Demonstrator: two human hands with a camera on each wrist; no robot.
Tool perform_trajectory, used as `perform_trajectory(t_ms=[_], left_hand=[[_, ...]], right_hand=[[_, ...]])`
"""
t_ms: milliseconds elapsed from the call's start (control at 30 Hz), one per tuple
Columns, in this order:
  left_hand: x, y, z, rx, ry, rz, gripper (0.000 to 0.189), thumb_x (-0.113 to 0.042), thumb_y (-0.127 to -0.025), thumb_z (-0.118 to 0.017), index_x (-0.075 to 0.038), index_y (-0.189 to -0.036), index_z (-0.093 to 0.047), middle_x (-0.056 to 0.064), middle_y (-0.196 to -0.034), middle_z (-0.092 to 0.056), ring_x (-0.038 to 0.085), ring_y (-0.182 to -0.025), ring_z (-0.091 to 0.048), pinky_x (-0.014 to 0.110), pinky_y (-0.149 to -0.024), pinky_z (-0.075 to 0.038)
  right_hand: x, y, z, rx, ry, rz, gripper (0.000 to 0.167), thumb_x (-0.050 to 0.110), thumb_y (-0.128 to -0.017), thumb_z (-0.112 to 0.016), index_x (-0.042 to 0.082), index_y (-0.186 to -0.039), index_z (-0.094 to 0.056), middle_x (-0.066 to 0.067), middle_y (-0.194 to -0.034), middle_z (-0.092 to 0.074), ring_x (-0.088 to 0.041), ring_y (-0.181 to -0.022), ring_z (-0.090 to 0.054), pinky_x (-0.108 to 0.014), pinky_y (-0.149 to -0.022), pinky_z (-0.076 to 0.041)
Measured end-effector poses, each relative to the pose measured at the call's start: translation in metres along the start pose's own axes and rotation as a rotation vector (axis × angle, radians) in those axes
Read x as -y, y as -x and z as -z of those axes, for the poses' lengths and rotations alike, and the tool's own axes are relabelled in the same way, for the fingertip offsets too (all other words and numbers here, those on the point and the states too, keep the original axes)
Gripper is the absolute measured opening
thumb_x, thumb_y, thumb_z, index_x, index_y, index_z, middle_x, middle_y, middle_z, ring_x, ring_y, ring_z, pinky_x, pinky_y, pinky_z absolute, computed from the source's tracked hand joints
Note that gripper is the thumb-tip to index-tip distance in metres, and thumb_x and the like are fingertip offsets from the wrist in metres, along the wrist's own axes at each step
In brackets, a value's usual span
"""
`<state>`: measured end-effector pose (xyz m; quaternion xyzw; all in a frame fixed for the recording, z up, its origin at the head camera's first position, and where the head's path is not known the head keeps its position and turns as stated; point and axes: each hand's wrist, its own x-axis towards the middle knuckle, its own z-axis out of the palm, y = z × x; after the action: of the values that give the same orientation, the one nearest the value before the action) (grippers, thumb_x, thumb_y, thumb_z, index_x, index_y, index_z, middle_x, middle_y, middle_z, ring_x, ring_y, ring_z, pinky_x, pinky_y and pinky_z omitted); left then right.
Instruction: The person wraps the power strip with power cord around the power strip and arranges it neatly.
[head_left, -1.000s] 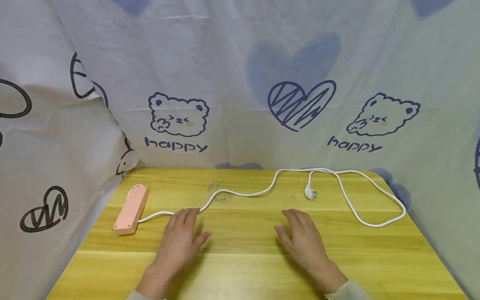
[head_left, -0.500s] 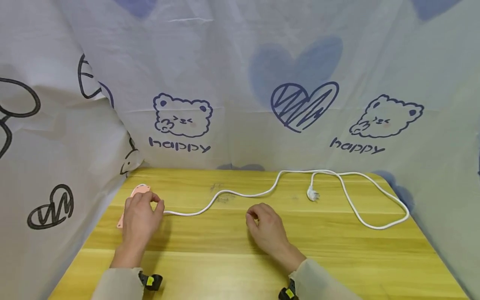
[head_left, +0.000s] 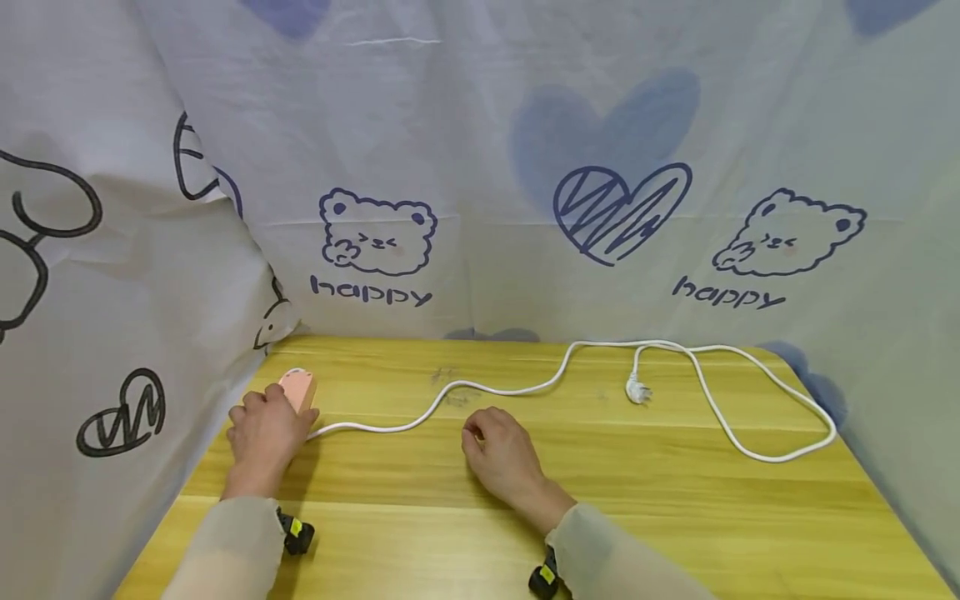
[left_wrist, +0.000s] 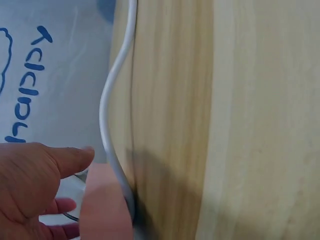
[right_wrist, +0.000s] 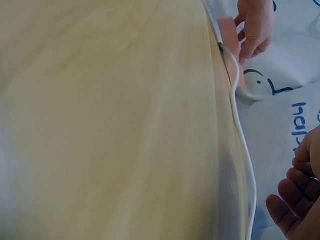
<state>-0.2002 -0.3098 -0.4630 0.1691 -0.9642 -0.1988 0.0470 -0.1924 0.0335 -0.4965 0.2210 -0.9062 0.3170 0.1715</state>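
Observation:
A pink power strip point(head_left: 299, 390) lies at the left of the wooden table, partly covered by my left hand point(head_left: 264, 433). That hand grips the strip from above, its fingers on the far left side and its thumb by the near right side. In the left wrist view the power strip's pink side point(left_wrist: 105, 205) shows beside the thumb point(left_wrist: 75, 159). My right hand point(head_left: 501, 450) hovers over the middle of the table, fingers loosely curled, holding nothing. The white cord point(head_left: 390, 428) runs from the strip to the right, passing behind the right hand.
The cord's white plug point(head_left: 637, 390) lies at the back right, beside a wide cord loop point(head_left: 780, 458). A printed cloth point(head_left: 495, 275) hangs along the table's back and sides. Both wrists carry small black cameras.
My left hand has moved left onto the power strip and taken hold of it. My right hand has shifted left, its fingers curling loosely. The view has turned slightly left.

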Motion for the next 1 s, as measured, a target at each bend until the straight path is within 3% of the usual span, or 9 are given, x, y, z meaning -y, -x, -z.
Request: perform_trajectory(t_ms=[267,500,633,800,1000], left_hand=[[0.006,-0.003,-0.005,0.083,-0.001,0.064,0.072,-0.036,-0.098,-0.066,0.026,-0.124,-0.040,0.048,-0.113,-0.045,0.066,-0.109,-0.047,0.069,-0.084,-0.045],[0.004,-0.002,-0.010,0.058,0.027,0.003,0.057,-0.027,-0.094,-0.063,0.024,-0.116,-0.047,0.042,-0.105,-0.054,0.059,-0.099,-0.057,0.064,-0.083,-0.049],[-0.012,0.006,-0.011,0.057,0.113,-0.042,0.062,-0.027,-0.097,-0.064,0.023,-0.130,-0.048,0.040,-0.114,-0.056,0.053,-0.103,-0.058,0.062,-0.087,-0.050],[-0.043,0.020,-0.008,0.076,0.233,-0.096,0.073,-0.032,-0.099,-0.066,0.015,-0.149,-0.042,0.037,-0.128,-0.057,0.049,-0.114,-0.059,0.061,-0.096,-0.050],[-0.082,0.047,-0.007,0.105,0.392,-0.197,0.072,-0.035,-0.098,-0.070,0.004,-0.153,-0.045,0.027,-0.133,-0.062,0.039,-0.114,-0.063,0.054,-0.096,-0.055]], right_hand=[[0.006,-0.004,-0.011,0.053,-0.034,-0.045,0.009,0.018,-0.101,-0.067,0.014,-0.093,-0.070,0.002,-0.089,-0.065,-0.016,-0.084,-0.061,-0.034,-0.077,-0.055],[0.009,-0.005,-0.019,0.040,-0.065,-0.053,0.008,0.017,-0.101,-0.067,0.014,-0.094,-0.070,0.002,-0.089,-0.066,-0.015,-0.083,-0.062,-0.034,-0.077,-0.055],[0.008,-0.005,-0.022,-0.019,-0.088,-0.025,0.006,0.015,-0.100,-0.069,0.013,-0.094,-0.071,0.001,-0.088,-0.067,-0.014,-0.081,-0.061,-0.032,-0.075,-0.055],[0.008,-0.007,-0.023,-0.086,-0.123,-0.005,0.005,0.012,-0.098,-0.069,0.010,-0.095,-0.071,-0.001,-0.088,-0.067,-0.015,-0.079,-0.061,-0.030,-0.071,-0.053],[0.009,-0.013,-0.015,-0.132,-0.201,-0.062,0.005,0.012,-0.100,-0.069,0.008,-0.101,-0.072,-0.004,-0.095,-0.070,-0.018,-0.085,-0.067,-0.031,-0.075,-0.058]])
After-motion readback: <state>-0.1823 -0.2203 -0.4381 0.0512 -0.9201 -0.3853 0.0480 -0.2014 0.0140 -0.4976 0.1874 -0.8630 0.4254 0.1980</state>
